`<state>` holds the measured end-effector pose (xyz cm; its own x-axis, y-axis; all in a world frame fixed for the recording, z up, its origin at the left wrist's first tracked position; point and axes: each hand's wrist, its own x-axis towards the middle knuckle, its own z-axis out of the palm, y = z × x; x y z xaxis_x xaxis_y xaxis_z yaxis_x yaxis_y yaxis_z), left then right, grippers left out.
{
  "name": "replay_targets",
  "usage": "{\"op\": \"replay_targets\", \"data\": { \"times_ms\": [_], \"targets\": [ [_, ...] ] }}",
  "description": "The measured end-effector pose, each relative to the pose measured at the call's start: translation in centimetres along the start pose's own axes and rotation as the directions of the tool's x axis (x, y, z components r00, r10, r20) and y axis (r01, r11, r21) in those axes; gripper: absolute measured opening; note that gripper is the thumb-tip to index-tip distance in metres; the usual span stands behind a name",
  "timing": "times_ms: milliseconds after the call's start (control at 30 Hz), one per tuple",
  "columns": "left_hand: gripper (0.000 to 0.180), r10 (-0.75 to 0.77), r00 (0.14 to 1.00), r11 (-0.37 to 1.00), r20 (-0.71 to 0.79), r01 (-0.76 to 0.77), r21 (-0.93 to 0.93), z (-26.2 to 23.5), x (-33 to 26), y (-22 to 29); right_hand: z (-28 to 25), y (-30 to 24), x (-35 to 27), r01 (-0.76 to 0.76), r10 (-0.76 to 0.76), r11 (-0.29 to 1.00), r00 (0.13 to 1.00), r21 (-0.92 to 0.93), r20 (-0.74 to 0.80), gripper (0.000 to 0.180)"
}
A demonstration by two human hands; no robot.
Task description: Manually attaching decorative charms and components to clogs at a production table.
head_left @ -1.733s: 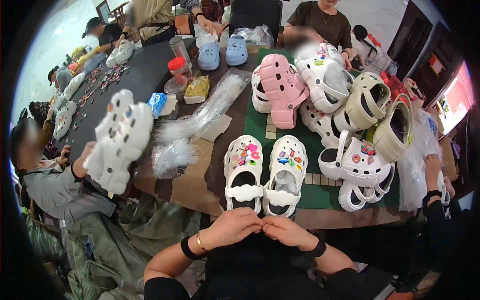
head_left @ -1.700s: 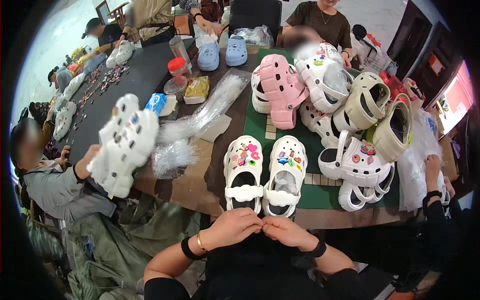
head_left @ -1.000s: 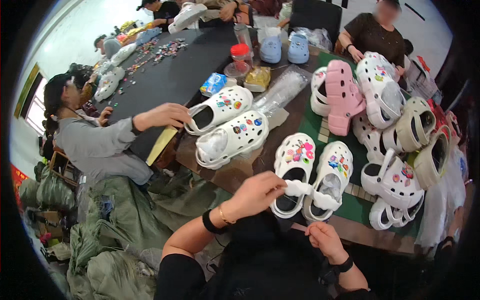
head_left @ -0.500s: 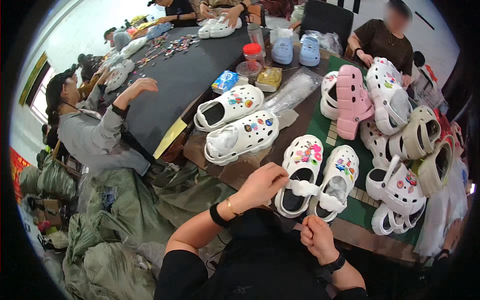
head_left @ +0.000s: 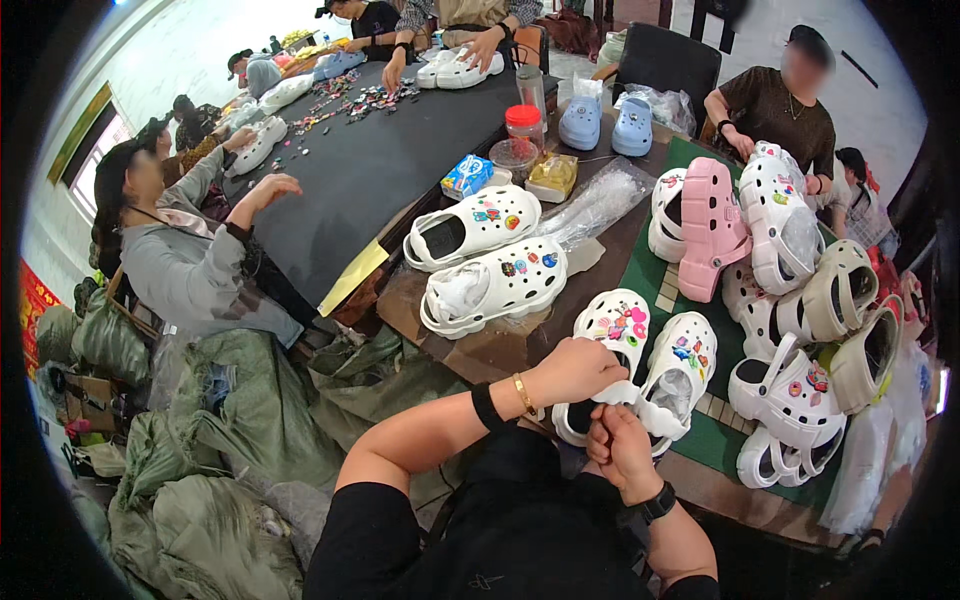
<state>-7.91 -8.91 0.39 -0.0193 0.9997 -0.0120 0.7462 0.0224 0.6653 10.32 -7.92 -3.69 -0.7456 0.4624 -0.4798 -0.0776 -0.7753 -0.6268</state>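
A pair of white clogs with colourful charms lies at the table's near edge, toes pointing away. My left hand (head_left: 578,372) is closed, its fingertips pinching the white heel strap of the left clog (head_left: 612,318) from above. Just below it, my right hand (head_left: 621,452) has its fingers curled at the same strap; whatever they pinch is mostly hidden. The right clog (head_left: 681,352) sits close beside, with clear wrapping stuffed inside. Another white charm-covered pair rests further left: a back clog (head_left: 480,222) and a front clog (head_left: 498,283).
Pink (head_left: 711,228), white and beige clogs (head_left: 816,290) crowd the green mat (head_left: 655,248) on the right. Two light-blue clogs (head_left: 580,122), a red-lidded jar (head_left: 523,122) and plastic wrapping (head_left: 603,200) stand behind. Co-workers sit around a dark table (head_left: 340,165). Green sacks (head_left: 215,430) fill the left floor.
Both hands have come together at the left clog's heel strap; the left moved right and slightly down, the right up to meet it. The view has shifted slightly.
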Motion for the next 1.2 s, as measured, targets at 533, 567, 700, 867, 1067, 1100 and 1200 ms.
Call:
{"op": "replay_targets", "data": {
  "times_ms": [533, 567, 700, 867, 1067, 1100, 1200],
  "targets": [
    [0.015, -0.183, 0.976, 0.526, -0.114, -0.001, -0.850, -1.6, 1.7, 0.2, -9.4, -0.4, -10.3, 0.009, -0.173, 0.789, 0.963, -0.614, -0.208, 0.018],
    [0.014, -0.196, 0.975, 0.511, -0.103, 0.011, -0.860, -1.6, 1.7, 0.8, -9.4, -0.7, -11.0, 0.009, -0.222, 0.768, 0.941, -0.640, -0.254, 0.017],
    [0.014, -0.080, 0.996, 0.567, 0.037, 0.076, -0.820, -0.7, 2.1, 1.8, -8.4, -2.1, -12.1, 0.025, -0.407, 0.441, 0.897, -0.897, -0.175, 0.015],
    [0.011, 0.075, 0.996, 0.860, 0.053, -0.038, -0.509, 1.5, 2.8, 3.9, -8.1, -2.0, -10.0, 0.003, -0.468, 0.005, 0.884, -1.000, 0.001, 0.018],
    [0.016, 0.277, 0.951, 0.952, 0.135, -0.253, -0.173, 3.2, 5.0, 5.2, -6.5, -3.0, -6.1, -0.057, -0.647, -0.011, 0.762, -0.998, -0.036, 0.020],
    [0.017, 0.263, 0.950, 0.963, 0.169, -0.246, -0.114, 3.8, 5.6, 5.1, -6.5, -2.8, -5.8, -0.076, -0.677, -0.017, 0.735, -0.997, -0.044, 0.020],
    [0.017, 0.361, 0.883, 0.932, 0.299, -0.348, -0.095, 4.5, 7.0, 4.7, -6.2, -2.2, -5.8, -0.099, -0.753, -0.031, 0.657, -0.995, -0.041, 0.023]
  ]
}}
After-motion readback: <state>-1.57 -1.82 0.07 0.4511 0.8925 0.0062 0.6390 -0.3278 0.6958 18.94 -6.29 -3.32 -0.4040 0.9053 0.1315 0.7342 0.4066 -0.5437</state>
